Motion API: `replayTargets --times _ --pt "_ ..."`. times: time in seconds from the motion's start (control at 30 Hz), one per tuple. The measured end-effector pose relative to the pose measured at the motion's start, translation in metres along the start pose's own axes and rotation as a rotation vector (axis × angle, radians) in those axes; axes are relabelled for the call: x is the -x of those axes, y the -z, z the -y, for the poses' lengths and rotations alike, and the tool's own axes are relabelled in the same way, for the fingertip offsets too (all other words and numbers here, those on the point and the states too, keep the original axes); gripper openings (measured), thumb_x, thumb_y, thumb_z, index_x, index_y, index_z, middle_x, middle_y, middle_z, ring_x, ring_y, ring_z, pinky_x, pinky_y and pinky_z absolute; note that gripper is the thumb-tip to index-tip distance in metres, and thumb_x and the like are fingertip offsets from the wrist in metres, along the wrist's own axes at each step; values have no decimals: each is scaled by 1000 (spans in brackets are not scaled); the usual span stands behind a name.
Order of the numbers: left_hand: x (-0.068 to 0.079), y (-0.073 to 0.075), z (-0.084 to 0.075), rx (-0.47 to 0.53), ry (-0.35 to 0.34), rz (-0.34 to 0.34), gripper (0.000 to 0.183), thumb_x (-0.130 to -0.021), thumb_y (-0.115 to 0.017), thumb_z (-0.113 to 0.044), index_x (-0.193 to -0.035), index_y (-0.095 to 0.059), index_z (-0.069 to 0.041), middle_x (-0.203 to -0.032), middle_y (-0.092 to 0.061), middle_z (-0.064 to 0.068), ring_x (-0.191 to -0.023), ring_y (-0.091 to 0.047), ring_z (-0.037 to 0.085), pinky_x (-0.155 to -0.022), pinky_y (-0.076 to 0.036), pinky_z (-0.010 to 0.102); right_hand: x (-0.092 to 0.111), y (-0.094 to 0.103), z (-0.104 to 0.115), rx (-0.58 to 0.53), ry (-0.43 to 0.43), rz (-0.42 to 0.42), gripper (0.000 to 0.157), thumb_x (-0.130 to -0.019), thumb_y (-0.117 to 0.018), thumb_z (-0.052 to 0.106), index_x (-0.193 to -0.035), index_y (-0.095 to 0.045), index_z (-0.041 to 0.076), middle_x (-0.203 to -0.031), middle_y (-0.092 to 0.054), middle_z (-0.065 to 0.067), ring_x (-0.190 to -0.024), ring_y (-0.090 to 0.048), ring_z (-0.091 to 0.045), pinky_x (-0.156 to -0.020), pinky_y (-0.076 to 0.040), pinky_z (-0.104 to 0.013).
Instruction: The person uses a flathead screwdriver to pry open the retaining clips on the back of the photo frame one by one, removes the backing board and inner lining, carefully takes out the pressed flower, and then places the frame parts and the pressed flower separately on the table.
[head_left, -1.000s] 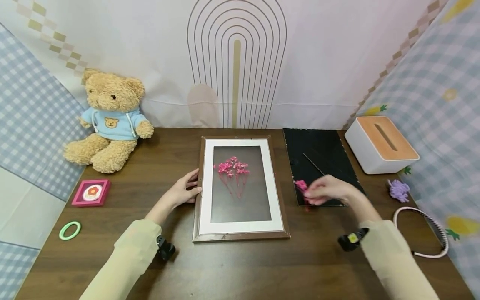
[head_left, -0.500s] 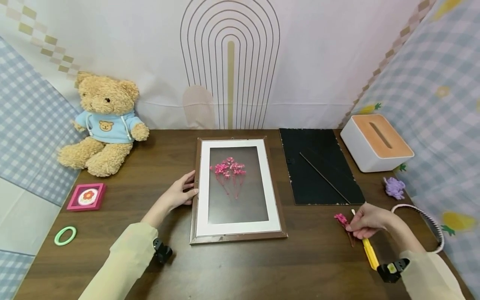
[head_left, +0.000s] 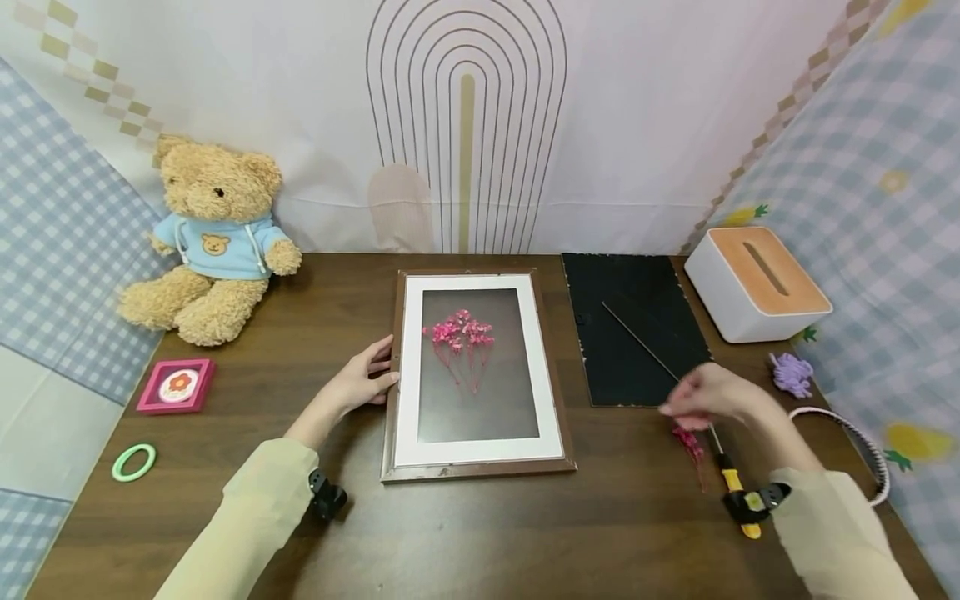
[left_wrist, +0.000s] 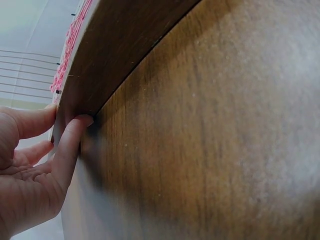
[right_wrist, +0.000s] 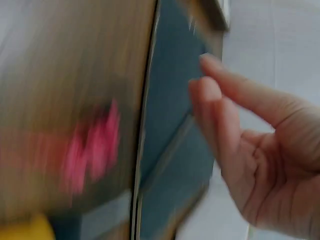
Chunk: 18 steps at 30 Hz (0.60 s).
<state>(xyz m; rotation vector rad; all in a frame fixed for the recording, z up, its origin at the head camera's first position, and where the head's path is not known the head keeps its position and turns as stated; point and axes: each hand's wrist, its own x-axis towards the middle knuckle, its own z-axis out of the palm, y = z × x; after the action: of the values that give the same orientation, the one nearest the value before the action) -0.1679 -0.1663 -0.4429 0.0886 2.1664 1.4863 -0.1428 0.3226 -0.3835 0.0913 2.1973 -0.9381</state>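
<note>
A picture frame (head_left: 480, 472) lies flat on the wooden counter (head_left: 525, 542), its white mat (head_left: 480, 451) bordering a dark panel (head_left: 476, 417) that carries pink dried flowers (head_left: 461, 331) with thin stems fanned out. The left hand (head_left: 356, 385) rests its extended, spread fingers against the frame's left edge, touching without wrapping round it. The right hand (head_left: 712, 396) hovers above a loose pink sprig (head_left: 690, 447), which lies on the counter right of the frame; the right wrist view is blurred, but its slightly bent fingers appear to hold nothing. Beside the sprig rests a yellow-handled screwdriver (head_left: 732, 481), its long shaft reaching diagonally across a black backing board (head_left: 622, 367). Farther right are a white tissue box (head_left: 738, 283) with a wood-look lid, a purple ornament (head_left: 792, 375) and a headband (head_left: 879, 467), partly behind the right sleeve. On the left, a teddy bear (head_left: 217, 242) in a blue hoodie sits at the back, with a small pink square frame (head_left: 171, 408) and a green ring (head_left: 152, 458) nearer the front.
</note>
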Motion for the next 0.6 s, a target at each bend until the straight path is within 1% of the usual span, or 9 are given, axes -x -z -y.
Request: replayTargets --times 0.1,0.17,0.23,0.3,0.4,0.43,0.5,0.57,0.6 --pt "0 1 0 2 0 -1 68 -95 -48 -3 -149 -7 -4 -152 -14 26 -137 -24 45 -87 -53 49 -27 -22 34 -55 136 4 25 -82 -70 15 -89 -66 -8 -63 -66 3 -56 -60 -4 -56 -55 -21" --pt "0 1 -1 1 6 -2 68 -95 -47 -3 -150 -7 -5 -153 -14 25 -137 -24 44 -87 -53 48 -47 -41 59 -94 187 12 27 -82 -70 13 -93 -65 -11 -65 -67 2 -58 -62 -4 -59 -57 -22" --pt "-1 1 -1 5 19 -6 68 -95 -47 -3 -150 -6 -6 -153 -14 24 -137 -24 43 -87 -53 48 -66 -59 85 -124 208 10 28 -81 -70 10 -96 -65 -13 -66 -67 0 -58 -63 -5 -60 -57 -23" --pt "-1 0 -1 4 24 -11 68 -95 -47 -4 -150 -7 -7 -153 -15 24 -137 -24 43 -87 -53 47 -84 -77 109 -140 207 -19 28 -80 -71 9 -96 -65 -13 -65 -67 -1 -56 -62 -6 -59 -57 -23" --pt "-2 -1 1 5 14 -16 68 -95 -48 -3 -150 -8 -6 -152 -16 25 -137 -25 43 -85 -54 47 -105 -98 138 -94 171 -100 27 -78 -75 13 -90 -68 -10 -59 -64 -1 -50 -60 -5 -56 -56 -23" --pt "-3 -2 1 6 6 -15 68 -94 -49 -3 -150 -8 -6 -152 -16 25 -136 -26 44 -85 -54 47 -111 -104 146 -73 152 -134 26 -77 -76 15 -87 -68 -9 -56 -63 -1 -47 -59 -6 -54 -56 -23" --pt "-3 -3 2 13 -5 -16 68 -94 -49 -3 -149 -9 -5 -152 -17 25 -136 -26 44 -85 -54 47 -119 -114 158 4 121 -201 27 -75 -78 18 -81 -68 -6 -51 -60 0 -42 -57 -6 -51 -55 -22" --pt "-2 -3 4 20 -6 -22 69 -94 -50 -3 -149 -10 -6 -152 -17 25 -136 -26 44 -85 -54 47 -124 -121 167 65 90 -241 27 -73 -79 18 -76 -66 -4 -47 -58 -1 -39 -55 -7 -47 -53 -22" --pt "-2 -2 5 23 -1 -28 69 -94 -50 -3 -150 -10 -6 -152 -17 24 -136 -26 44 -85 -54 47 -126 -124 171 76 76 -246 26 -73 -79 17 -74 -64 -3 -45 -57 -1 -38 -54 -7 -46 -52 -21"
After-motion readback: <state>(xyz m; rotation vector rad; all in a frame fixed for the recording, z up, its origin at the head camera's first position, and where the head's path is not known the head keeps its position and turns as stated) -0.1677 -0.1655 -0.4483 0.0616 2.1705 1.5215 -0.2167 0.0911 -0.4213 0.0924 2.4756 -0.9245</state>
